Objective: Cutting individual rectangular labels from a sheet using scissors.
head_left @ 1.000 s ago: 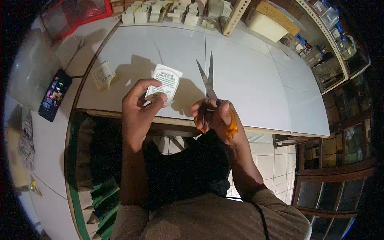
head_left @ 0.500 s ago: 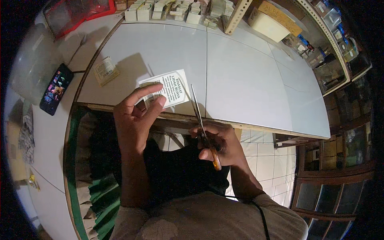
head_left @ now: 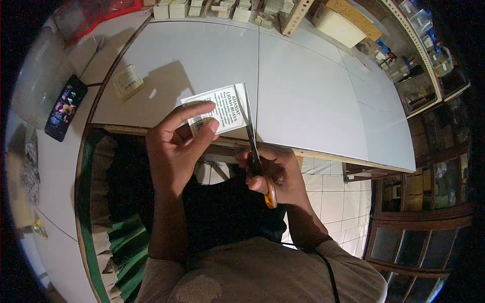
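The hands are apart. The left hand (head_left: 172, 139) pinches the card (head_left: 228, 111) between thumb and fingers; the right hand (head_left: 278, 171) is closed round the handles of the scissors (head_left: 252, 144). The card lies just right of the left fingertips, its long axis running left to right and tipped up a little at the right. The blades point away from the body, across that axis, at the card's right edge; whether they bite paper I cannot tell. Beyond the left hand, on the table (head_left: 313, 96), lies a packet (head_left: 129, 82); farther left is a phone (head_left: 65, 108), with a clear bin (head_left: 38, 83) behind it, contents unclear. Straight ahead of the hands, at the far edge, small white boxes (head_left: 177, 11) hold paper stacks. Beyond the right hand, cardboard (head_left: 353, 19) tops a white bin (head_left: 336, 33).
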Demonstrator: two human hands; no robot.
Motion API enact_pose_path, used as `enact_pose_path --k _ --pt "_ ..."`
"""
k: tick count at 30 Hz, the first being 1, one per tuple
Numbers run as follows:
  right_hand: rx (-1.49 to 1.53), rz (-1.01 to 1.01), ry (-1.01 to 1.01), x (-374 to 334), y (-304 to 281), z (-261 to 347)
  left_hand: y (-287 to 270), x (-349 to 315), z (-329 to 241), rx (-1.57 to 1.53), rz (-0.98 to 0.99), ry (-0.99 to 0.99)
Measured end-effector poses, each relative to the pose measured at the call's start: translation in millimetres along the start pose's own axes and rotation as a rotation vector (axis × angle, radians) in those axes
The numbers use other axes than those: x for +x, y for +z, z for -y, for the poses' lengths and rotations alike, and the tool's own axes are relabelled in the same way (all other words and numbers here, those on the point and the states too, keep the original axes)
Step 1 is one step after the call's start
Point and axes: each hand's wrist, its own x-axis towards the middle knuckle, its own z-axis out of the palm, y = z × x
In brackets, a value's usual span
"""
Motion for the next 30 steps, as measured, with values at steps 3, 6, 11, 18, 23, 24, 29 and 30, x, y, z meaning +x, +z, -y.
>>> enact_pose_path --k 3,6,11,18,23,24,29,30 --pt "-0.002 -0.016 -0.031 -0.8 0.6 -6.0 -0.6 1.3 0.0 0.001 -0.009 -0.047" --pt "0.052 -0.015 0.009 -1.8 2.2 -6.9 -1.3 3.4 0.6 0.021 -0.007 -0.034" --pt "0.012 0.014 0.068 -0.4 -0.2 -5.2 -4.3 6.5 5.5 -0.015 0.002 -0.062" --pt "-0.002 -0.027 0.1 4.0 1.3 -7.2 -7.7 9.5 14.9 -0.011 0.024 -0.084" --pt "0.075 -0.12 0.001 17.8 0.6 -8.2 -5.3 13.7 19.7 -0.002 0.107 -0.093" --pt "0.112 -0.106 0.16 25.3 -1.3 3.9 -7.1 16.1 21.3 -0.001 0.105 -0.089" --pt "0.602 -0.002 0.261 31.5 -16.6 -17.7 -15.0 27.6 34.1 -0.058 0.041 -0.054" --pt "0.571 0.078 0.143 29.6 -17.6 -20.3 -16.1 27.5 32.7 -0.054 0.036 -0.052"
